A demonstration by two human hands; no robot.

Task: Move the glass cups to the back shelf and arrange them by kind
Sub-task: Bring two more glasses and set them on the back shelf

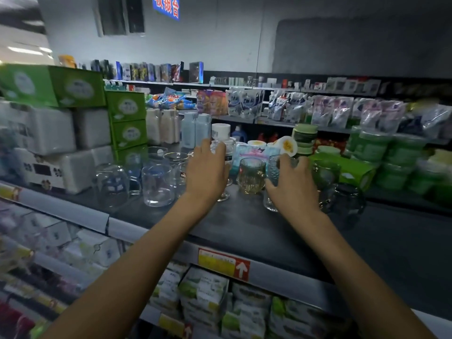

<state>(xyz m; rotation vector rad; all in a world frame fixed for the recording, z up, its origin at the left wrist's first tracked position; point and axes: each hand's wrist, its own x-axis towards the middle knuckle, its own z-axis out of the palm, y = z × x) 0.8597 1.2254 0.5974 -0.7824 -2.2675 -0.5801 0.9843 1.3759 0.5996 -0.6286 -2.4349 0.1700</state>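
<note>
Several glass cups stand on the dark shelf top [244,223]. Clear mugs [157,185] cluster at the left. A yellowish ribbed mug [251,176] stands in the middle, and green glasses [326,173] and a dark glass [348,199] at the right. My left hand [206,171] grips a clear stemmed glass [223,192] from above; only its rim and foot show. My right hand [294,184] wraps around a bluish textured glass [275,167], which stands in or behind a clear glass [270,204].
White tissue packs [51,133] and green boxes [127,118] are stacked at the left. Bottles [195,129], a pastel packet [254,152] and green tubs [391,157] line the back. Lower shelves of packaged goods [203,289] lie below the front edge.
</note>
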